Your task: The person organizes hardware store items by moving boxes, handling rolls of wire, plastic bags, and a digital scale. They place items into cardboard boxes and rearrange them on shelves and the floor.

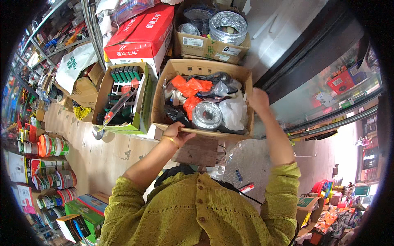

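Note:
An open-topped cardboard box (227,135) stands before me, filled with mixed goods. Its near wall is gripped by my left hand (177,135), thumb on top and fingers below the edge. At the right wall, my right hand (259,100) holds the rim, its fingertips partly hidden. Inside, a coil of silver foil duct (207,115) lies near the front. Orange plastic bags (187,86) and a clear-white plastic bag (233,113) surround it, with dark bundled items (215,77) behind.
Left of the box stands a green-edged carton (143,113) of green-and-black items. Behind are a red-and-white carton (154,33) and a box (212,49) of foil ducts. A glass panel (307,89) borders the right. Tape rolls (50,145) line the left; a brown block (195,150) sits below.

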`<state>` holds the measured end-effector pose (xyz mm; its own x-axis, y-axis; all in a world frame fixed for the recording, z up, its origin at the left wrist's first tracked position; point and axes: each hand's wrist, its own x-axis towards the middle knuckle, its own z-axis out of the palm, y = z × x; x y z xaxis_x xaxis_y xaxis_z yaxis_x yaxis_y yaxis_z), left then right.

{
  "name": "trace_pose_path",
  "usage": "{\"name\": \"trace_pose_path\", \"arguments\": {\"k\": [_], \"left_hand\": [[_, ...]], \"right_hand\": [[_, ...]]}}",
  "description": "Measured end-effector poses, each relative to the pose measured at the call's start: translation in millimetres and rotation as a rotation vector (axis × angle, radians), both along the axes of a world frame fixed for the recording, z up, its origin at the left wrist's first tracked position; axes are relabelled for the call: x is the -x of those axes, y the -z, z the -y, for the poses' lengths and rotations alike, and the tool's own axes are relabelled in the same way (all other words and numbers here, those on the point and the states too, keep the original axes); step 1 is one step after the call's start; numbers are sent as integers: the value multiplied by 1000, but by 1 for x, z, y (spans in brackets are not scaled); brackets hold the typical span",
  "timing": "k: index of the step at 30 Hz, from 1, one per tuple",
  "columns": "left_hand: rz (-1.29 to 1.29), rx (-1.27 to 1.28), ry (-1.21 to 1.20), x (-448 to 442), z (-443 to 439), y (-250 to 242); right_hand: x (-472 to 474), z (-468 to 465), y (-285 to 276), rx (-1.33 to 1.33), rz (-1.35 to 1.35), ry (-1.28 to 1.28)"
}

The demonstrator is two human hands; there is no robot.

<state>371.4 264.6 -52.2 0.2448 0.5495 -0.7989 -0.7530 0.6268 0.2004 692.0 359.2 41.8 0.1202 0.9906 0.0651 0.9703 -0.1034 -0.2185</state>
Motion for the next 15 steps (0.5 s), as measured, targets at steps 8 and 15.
{"name": "trace_pose_path", "arguments": {"k": [8,15], "left_hand": [[-132,52,-103,-34,25,52],[-119,81,-88,-33,12,31]], "right_hand": [[-12,20,55,17,70,-6],[10,16,50,-88,138,-141]]}}
